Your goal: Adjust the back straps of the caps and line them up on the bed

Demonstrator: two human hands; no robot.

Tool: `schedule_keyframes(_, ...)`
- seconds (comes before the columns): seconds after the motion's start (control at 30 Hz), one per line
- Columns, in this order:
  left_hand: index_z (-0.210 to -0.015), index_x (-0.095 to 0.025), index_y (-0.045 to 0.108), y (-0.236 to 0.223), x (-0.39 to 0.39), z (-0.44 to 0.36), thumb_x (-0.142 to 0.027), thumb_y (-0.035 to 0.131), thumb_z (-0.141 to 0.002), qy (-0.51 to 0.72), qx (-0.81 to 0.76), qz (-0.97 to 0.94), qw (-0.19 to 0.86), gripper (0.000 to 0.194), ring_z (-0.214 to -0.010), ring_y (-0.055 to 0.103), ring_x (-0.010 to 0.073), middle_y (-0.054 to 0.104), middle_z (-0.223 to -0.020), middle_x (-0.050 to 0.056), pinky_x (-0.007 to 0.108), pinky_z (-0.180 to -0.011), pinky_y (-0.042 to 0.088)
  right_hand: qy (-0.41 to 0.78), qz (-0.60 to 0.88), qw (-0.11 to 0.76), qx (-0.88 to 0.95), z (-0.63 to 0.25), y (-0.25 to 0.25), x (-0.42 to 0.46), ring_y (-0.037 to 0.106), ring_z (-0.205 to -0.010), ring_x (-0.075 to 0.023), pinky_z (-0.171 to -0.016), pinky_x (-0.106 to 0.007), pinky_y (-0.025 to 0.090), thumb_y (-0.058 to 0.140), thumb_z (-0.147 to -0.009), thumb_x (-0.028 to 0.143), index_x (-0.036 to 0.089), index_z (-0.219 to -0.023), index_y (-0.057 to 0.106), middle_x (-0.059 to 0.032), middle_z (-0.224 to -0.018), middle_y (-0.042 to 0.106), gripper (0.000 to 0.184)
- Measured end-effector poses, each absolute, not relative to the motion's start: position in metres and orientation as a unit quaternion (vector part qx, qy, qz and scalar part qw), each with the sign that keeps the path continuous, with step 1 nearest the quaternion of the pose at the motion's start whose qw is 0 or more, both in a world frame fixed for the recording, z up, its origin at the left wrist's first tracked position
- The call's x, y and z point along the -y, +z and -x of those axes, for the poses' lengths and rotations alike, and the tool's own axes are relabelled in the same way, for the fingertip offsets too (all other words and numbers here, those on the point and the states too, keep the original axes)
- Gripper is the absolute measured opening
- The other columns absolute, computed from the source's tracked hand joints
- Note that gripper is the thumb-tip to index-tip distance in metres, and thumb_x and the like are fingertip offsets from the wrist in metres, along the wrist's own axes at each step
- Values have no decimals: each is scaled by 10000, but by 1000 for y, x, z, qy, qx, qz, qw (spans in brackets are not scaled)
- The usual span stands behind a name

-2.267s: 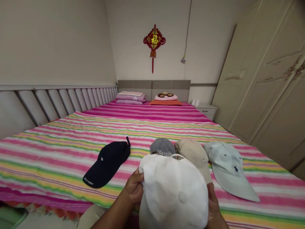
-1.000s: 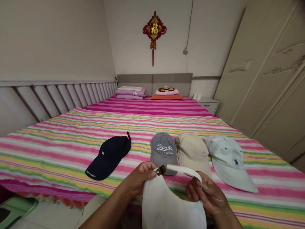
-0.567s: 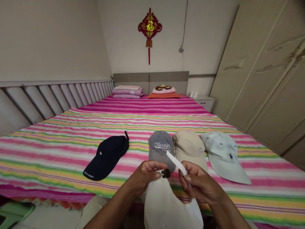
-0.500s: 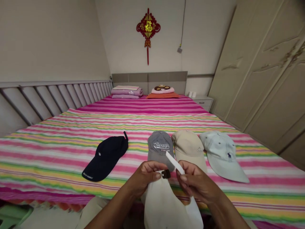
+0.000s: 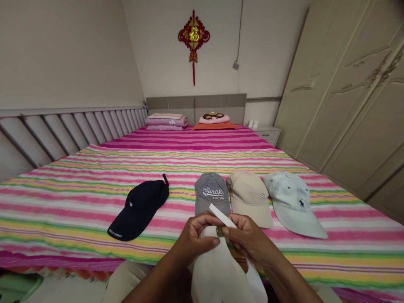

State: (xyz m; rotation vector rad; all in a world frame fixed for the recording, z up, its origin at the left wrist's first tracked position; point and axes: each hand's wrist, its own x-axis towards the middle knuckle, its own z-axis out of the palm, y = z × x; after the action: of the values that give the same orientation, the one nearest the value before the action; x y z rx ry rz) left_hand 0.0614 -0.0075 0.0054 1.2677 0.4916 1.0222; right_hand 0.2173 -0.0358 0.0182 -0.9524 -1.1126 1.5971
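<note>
A white cap (image 5: pixel 217 269) hangs between my hands at the bed's near edge, its back opening and strap turned up. My left hand (image 5: pixel 198 235) is closed on the cap's edge beside a small metal buckle (image 5: pixel 220 231). Closed at the buckle's other side, my right hand (image 5: pixel 246 235) pinches the white strap (image 5: pixel 221 213), whose free end points up to the left. Whether the strap passes through the buckle is hidden by the fingers. Just beyond lies a grey cap (image 5: pixel 212 191) with white lettering, its brim partly covered by the strap and hands.
Right of the grey cap lie a beige cap (image 5: pixel 248 193) and a pale blue cap (image 5: pixel 292 198). A navy cap (image 5: pixel 139 206) lies to the left on the striped bedsheet (image 5: pixel 78 202). Folded bedding (image 5: pixel 167 121) rests by the headboard (image 5: pixel 221 103); a wardrobe (image 5: pixel 341 92) stands right.
My right hand has moved left, bringing the strap up against the buckle beside my left hand. The strap's free end has shifted left. The view has turned slightly.
</note>
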Motion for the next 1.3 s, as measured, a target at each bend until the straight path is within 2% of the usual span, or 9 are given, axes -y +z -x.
schedule_keyframes(0.13, -781, -166, 696, 4, 7, -62, -145, 735, -552, 483, -272, -620, 555, 233, -804, 571, 200, 631, -807, 59, 293, -744, 414, 647, 384, 475, 457, -216, 16, 36, 221, -283, -10, -314, -160, 125, 670, -656, 371, 163, -651, 469, 112, -360, 380, 290)
schedule_keyframes(0.2, -760, -158, 700, 3, 8, -62, -159, 740, -551, 485, -285, -578, 591, 213, -767, 580, 186, 650, -779, 57, 279, -713, 420, 637, 385, 483, 462, -216, 17, 38, 199, -283, -10, -318, -166, 111, 621, -698, 423, 160, -644, 482, 110, -347, 370, 303)
schedule_keyframes(0.27, -772, -159, 698, 2, 10, -62, -200, 759, -532, 471, -282, -489, 678, 250, -670, 587, 153, 664, -737, 46, 246, -626, 423, 623, 399, 492, 460, -218, 20, 40, 179, -290, -10, -323, -174, 99, 580, -723, 454, 150, -617, 499, 100, -343, 370, 332)
schedule_keyframes(0.37, -802, -153, 692, -2, 11, -60, -255, 783, -497, 453, -267, -369, 766, 334, -510, 552, 94, 663, -655, 28, 192, -498, 391, 604, 431, 504, 442, -222, 26, 42, 239, -312, -17, -341, -180, 126, 613, -679, 415, 141, -542, 502, 67, -376, 423, 326)
schedule_keyframes(0.47, -776, -143, 694, -5, 11, -61, -259, 801, -463, 466, -258, -313, 786, 350, -520, 577, 97, 672, -628, 40, 167, -491, 407, 601, 447, 499, 436, -224, 30, 44, 309, -341, -31, -362, -184, 168, 632, -626, 359, 133, -508, 522, 38, -413, 472, 277)
schedule_keyframes(0.77, -711, -156, 696, 0, 13, -62, -213, 818, -421, 475, -253, -265, 800, 320, -490, 600, 98, 679, -577, 26, 150, -467, 425, 615, 462, 475, 428, -221, 33, 44, 302, -338, -31, -362, -196, 160, 608, -587, 314, 142, -470, 507, 41, -407, 465, 231)
schedule_keyframes(1.13, -772, -177, 697, -5, 11, -56, -208, 792, -474, 476, -267, -354, 760, 315, -531, 587, 101, 676, -645, 20, 188, -516, 424, 624, 444, 482, 424, -221, 30, 44, 287, -338, -32, -356, -196, 148, 607, -607, 296, 145, -492, 511, 43, -410, 459, 212)
schedule_keyframes(1.3, -773, -197, 709, 2, 8, -48, -204, 759, -536, 503, -274, -499, 651, 242, -725, 593, 124, 670, -781, 18, 204, -654, 440, 620, 437, 453, 469, -225, 22, 42, 326, -355, -41, -378, -203, 185, 627, -654, 382, 127, -556, 549, 28, -426, 474, 284)
